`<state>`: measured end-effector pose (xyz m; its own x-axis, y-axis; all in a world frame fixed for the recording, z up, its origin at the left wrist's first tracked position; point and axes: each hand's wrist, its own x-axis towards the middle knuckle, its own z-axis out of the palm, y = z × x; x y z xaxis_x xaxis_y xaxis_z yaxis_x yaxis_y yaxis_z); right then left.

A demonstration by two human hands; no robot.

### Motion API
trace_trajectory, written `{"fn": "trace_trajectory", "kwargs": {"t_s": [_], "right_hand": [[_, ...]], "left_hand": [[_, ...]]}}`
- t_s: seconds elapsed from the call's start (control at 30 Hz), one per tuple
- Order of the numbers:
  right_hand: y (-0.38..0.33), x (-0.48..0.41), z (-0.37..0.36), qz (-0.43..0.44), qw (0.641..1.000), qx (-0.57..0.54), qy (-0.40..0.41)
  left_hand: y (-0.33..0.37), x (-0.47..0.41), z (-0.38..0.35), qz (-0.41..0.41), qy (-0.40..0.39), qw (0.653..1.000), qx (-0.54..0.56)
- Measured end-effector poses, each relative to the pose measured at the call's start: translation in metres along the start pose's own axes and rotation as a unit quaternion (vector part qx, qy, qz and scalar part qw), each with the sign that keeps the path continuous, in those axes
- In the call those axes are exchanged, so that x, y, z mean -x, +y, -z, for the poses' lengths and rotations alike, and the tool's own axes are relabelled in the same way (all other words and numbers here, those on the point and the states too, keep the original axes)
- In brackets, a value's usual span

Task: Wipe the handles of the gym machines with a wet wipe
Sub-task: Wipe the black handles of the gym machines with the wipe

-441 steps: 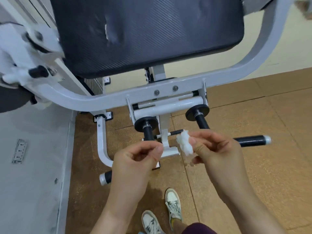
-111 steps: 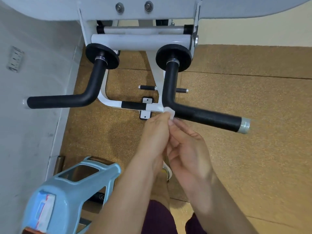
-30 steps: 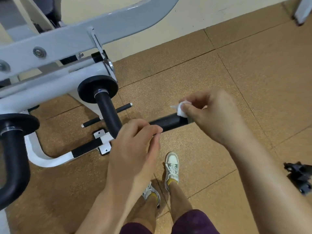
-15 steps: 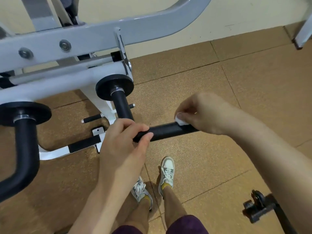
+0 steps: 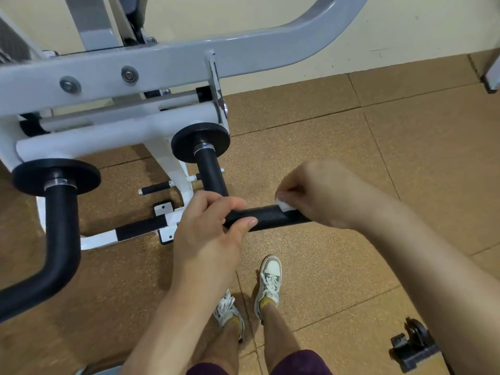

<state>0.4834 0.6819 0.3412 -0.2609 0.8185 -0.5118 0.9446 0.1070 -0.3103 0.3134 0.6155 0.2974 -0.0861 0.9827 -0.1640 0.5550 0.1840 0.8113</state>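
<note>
Lowered since earlier, right hand [image 5: 324,196] is pinching wipe [image 5: 284,206] onto right handle [image 5: 270,217]; left hand [image 5: 208,226] is gripping its bend; left handle [image 5: 62,234] is probably pending.

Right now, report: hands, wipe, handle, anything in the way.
Left hand grips handle at its bend. Right hand pinches wet wipe onto same handle. Nothing on the stretch between the hands.

The right handle [image 5: 270,216] is black and L-shaped, its near run pointing right. The wet wipe [image 5: 284,205], a small white wad pinched in my right hand [image 5: 319,196], presses on that run's top. The left handle [image 5: 61,239] matches.
</note>
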Motion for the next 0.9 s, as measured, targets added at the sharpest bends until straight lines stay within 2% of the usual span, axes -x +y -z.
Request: {"fn": "trace_trajectory", "kwargs": {"t_s": [0.1,0.17,0.23,0.3,0.43,0.57,0.77,0.9], "right_hand": [[-0.020,-0.004,-0.010,0.099,0.994,-0.023,-0.039],[-0.015,-0.002,-0.007,0.114,0.990,-0.028,-0.082],[-0.006,0.001,-0.003,0.079,0.992,-0.025,-0.090],[-0.007,0.000,-0.005,0.054,0.997,-0.008,-0.059],[-0.036,-0.015,-0.023,0.073,0.997,-0.023,-0.002],[-0.045,-0.021,-0.028,0.030,0.993,-0.113,0.005],[-0.057,-0.022,-0.040,-0.039,0.970,-0.212,0.113],[-0.051,-0.017,-0.025,-0.022,0.994,-0.099,0.031]], "left_hand": [[0.001,0.000,0.001,0.011,0.008,1.000,0.026],[0.001,0.000,0.003,0.032,0.006,0.998,0.059],[0.001,0.000,0.006,0.059,0.000,0.994,0.090],[0.000,0.001,0.008,0.079,0.003,0.992,0.103],[-0.003,0.000,0.006,0.100,0.015,0.987,0.124],[-0.008,-0.001,0.002,0.127,0.014,0.980,0.153],[-0.009,-0.001,0.001,0.123,0.011,0.976,0.177],[-0.010,0.001,0.002,0.116,0.005,0.975,0.190]]}}
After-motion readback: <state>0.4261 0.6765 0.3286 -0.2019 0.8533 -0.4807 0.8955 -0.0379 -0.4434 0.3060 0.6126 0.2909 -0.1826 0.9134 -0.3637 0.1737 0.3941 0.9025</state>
